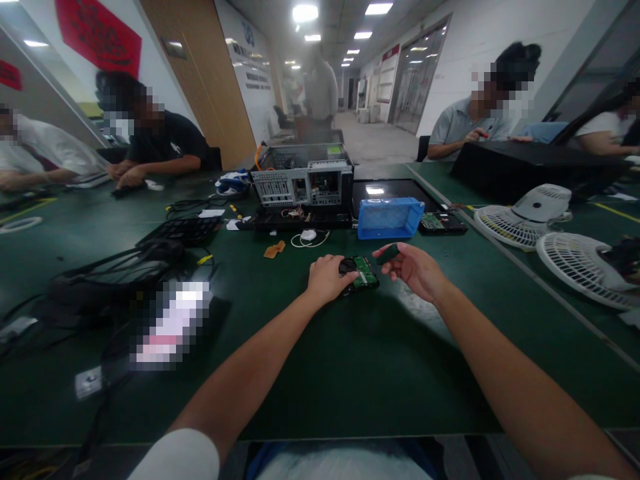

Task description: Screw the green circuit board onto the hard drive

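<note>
On the green table in front of me lies a hard drive [367, 274] with its green circuit board facing up. My left hand [330, 277] grips its left side, thumb across the top and fingers over the far edge. Just right of the drive, my right hand [413, 270] is raised a little, its fingers closed round a short dark green tool handle [387, 254]. The handle points toward the drive but appears apart from it; whether a blade extends from it I cannot make out.
Beyond my hands stand an opened computer case [303, 183], a blue plastic bin [390, 220] and a second hard drive [443, 223]. White fan parts [520, 217] lie to the right. A black bag [95, 283] and a lit phone [173, 327] are left. Several people sit around the table.
</note>
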`<action>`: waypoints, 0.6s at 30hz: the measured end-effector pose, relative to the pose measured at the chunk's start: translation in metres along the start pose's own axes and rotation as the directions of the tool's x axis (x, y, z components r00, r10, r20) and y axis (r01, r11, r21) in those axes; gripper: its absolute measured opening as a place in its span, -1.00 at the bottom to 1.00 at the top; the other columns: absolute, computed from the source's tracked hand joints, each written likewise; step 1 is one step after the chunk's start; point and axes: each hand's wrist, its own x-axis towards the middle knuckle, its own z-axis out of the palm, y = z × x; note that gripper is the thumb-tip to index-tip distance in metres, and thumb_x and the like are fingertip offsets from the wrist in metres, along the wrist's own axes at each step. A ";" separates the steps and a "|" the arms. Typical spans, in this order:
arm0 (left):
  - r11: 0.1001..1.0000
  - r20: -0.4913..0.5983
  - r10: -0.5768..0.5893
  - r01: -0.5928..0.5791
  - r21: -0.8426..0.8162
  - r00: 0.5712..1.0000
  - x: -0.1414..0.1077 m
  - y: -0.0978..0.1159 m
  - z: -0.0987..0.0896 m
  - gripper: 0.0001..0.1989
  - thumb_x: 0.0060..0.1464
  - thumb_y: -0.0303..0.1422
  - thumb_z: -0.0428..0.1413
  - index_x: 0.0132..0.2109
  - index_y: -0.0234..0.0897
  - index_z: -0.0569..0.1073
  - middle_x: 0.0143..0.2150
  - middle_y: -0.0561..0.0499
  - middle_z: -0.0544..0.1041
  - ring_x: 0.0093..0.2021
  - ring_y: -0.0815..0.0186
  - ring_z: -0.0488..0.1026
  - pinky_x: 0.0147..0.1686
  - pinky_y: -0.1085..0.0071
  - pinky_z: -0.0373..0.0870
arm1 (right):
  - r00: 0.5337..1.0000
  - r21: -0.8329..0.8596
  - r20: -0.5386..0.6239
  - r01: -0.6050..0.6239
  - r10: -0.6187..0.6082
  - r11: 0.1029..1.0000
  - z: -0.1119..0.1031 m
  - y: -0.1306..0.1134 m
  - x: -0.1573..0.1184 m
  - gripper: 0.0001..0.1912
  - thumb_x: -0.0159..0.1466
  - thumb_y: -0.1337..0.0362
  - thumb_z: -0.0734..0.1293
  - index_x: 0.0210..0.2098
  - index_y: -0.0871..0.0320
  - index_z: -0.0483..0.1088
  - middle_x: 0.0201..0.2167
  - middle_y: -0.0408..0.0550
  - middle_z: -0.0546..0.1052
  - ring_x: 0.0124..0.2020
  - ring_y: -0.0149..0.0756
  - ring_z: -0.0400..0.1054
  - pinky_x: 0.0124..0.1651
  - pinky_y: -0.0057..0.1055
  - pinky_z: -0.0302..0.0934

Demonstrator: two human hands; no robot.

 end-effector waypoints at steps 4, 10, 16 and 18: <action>1.000 0.002 -0.007 0.007 0.000 1.000 0.000 0.001 -0.001 -0.37 0.22 0.13 0.08 0.27 -0.13 0.40 0.20 -0.12 0.48 0.16 -0.01 0.39 0.10 0.15 0.28 | 0.999 -0.029 -0.036 0.021 -0.022 0.999 0.000 0.002 0.000 -0.71 0.31 0.01 0.36 -0.21 0.11 0.50 -0.12 0.06 0.61 -0.40 -0.30 0.36 -0.51 -0.40 0.16; 1.000 -0.008 -0.014 0.014 0.020 1.000 0.001 0.002 0.001 -0.38 0.20 0.13 0.10 0.25 -0.12 0.42 0.18 -0.12 0.49 0.14 -0.02 0.40 0.10 0.13 0.29 | 0.999 0.001 -0.040 0.030 -0.030 1.000 0.000 0.002 -0.001 -0.68 0.30 0.06 0.39 -0.03 0.06 0.50 -0.17 -0.03 0.59 -0.45 -0.40 0.31 -0.53 -0.46 0.11; 1.000 -0.011 -0.009 0.009 0.016 1.000 0.001 0.001 0.002 -0.37 0.21 0.14 0.09 0.25 -0.12 0.42 0.18 -0.12 0.49 0.14 -0.01 0.40 0.10 0.13 0.29 | 0.999 -0.009 -0.026 0.048 -0.048 0.999 -0.001 0.000 -0.003 -0.69 0.30 0.08 0.41 -0.02 0.06 0.54 -0.03 0.01 0.59 -0.44 -0.41 0.36 -0.52 -0.45 0.14; 1.000 -0.016 -0.007 0.007 0.014 1.000 0.001 0.000 0.002 -0.38 0.20 0.14 0.09 0.25 -0.11 0.42 0.18 -0.12 0.49 0.14 -0.02 0.40 0.10 0.13 0.29 | 0.997 0.002 -0.030 0.065 -0.065 0.998 -0.002 0.000 -0.003 -0.70 0.29 0.11 0.43 -0.02 0.05 0.53 -0.01 0.01 0.59 -0.42 -0.41 0.38 -0.49 -0.45 0.18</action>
